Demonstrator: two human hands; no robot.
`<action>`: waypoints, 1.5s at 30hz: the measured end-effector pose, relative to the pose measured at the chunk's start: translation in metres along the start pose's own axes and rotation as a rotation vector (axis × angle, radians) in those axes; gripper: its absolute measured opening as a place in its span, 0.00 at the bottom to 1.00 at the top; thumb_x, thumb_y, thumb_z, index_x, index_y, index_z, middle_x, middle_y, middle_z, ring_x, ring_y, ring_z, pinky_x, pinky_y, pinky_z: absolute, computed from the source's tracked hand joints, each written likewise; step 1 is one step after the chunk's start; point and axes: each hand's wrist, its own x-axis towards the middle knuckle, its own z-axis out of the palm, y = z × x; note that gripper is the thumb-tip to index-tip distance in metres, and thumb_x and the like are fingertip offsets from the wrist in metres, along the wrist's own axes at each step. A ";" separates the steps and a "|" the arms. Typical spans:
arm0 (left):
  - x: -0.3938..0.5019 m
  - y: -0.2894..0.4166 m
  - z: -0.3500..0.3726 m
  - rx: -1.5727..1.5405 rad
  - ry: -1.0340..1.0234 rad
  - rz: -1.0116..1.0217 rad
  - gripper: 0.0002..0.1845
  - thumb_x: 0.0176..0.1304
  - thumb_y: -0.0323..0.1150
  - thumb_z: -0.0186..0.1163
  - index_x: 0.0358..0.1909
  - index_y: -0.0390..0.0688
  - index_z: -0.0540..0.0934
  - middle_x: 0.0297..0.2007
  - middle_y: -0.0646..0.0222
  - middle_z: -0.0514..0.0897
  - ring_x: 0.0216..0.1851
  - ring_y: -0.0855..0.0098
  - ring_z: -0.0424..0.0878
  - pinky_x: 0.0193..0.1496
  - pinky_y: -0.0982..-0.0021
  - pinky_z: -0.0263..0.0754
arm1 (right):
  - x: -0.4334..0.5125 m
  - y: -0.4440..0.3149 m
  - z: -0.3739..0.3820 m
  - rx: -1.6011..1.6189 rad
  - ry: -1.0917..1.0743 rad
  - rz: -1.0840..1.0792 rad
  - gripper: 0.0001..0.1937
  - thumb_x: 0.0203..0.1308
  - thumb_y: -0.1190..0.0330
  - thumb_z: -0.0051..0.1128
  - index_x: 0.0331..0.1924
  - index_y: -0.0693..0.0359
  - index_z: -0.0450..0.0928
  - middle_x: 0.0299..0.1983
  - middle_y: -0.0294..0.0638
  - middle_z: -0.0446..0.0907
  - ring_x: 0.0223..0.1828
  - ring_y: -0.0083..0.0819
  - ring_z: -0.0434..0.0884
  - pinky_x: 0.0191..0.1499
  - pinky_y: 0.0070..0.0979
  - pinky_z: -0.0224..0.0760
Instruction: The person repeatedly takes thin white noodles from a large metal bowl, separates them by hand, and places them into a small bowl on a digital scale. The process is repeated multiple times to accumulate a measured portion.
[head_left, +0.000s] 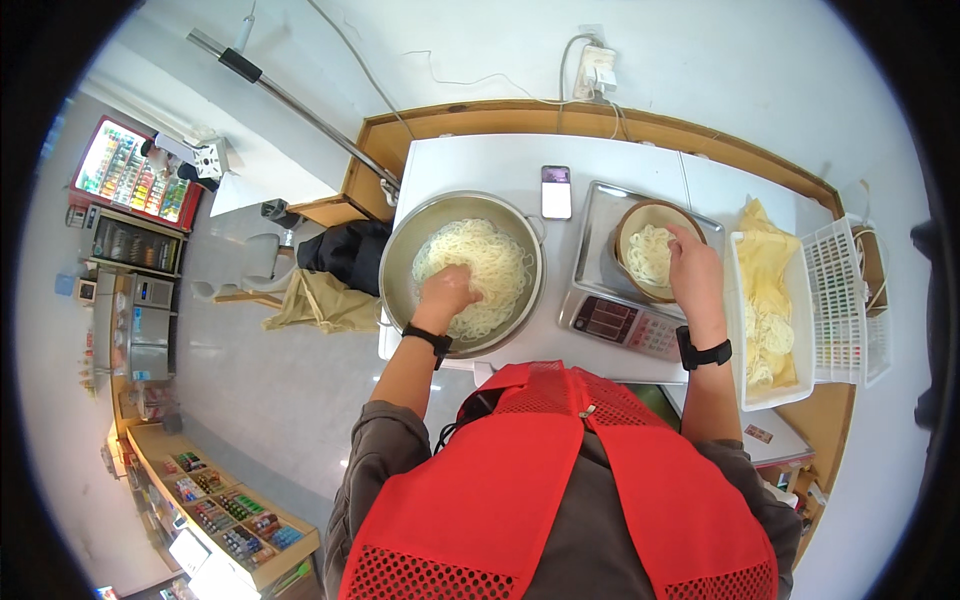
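A large round metal basin on the white table holds a heap of pale noodles. My left hand rests in these noodles at their lower left; whether its fingers grip any is hidden. On a digital scale with a metal tray stands a brown-rimmed bowl with a smaller portion of noodles in it. My right hand is over the bowl's right side, fingertips at the noodles; its grip is unclear. Each wrist wears a black band.
A phone lies between basin and scale. Right of the scale, a white plastic bin holds yellowish cloth and round noodle portions. A white basket stands beyond it. Dark and tan clothing lies on a chair left of the table.
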 end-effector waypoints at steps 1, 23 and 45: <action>0.003 -0.001 0.003 0.050 -0.021 0.040 0.18 0.65 0.48 0.75 0.46 0.44 0.90 0.44 0.55 0.93 0.53 0.48 0.90 0.55 0.50 0.85 | 0.000 -0.003 -0.001 -0.019 0.003 0.004 0.16 0.76 0.69 0.61 0.63 0.56 0.89 0.40 0.56 0.91 0.44 0.60 0.90 0.48 0.53 0.83; -0.016 0.031 -0.221 -0.594 -0.057 0.373 0.14 0.81 0.38 0.70 0.48 0.35 0.86 0.32 0.60 0.85 0.32 0.70 0.77 0.40 0.66 0.76 | 0.006 -0.115 0.016 -0.154 0.123 -0.065 0.09 0.76 0.66 0.61 0.48 0.55 0.91 0.40 0.51 0.92 0.43 0.54 0.91 0.46 0.51 0.84; -0.036 -0.009 -0.192 -0.739 -0.072 0.326 0.13 0.75 0.34 0.76 0.48 0.35 0.85 0.42 0.63 0.86 0.40 0.66 0.84 0.47 0.66 0.82 | -0.009 -0.252 0.071 0.660 -0.334 -0.293 0.12 0.74 0.62 0.71 0.44 0.65 0.89 0.34 0.52 0.85 0.37 0.52 0.85 0.43 0.42 0.78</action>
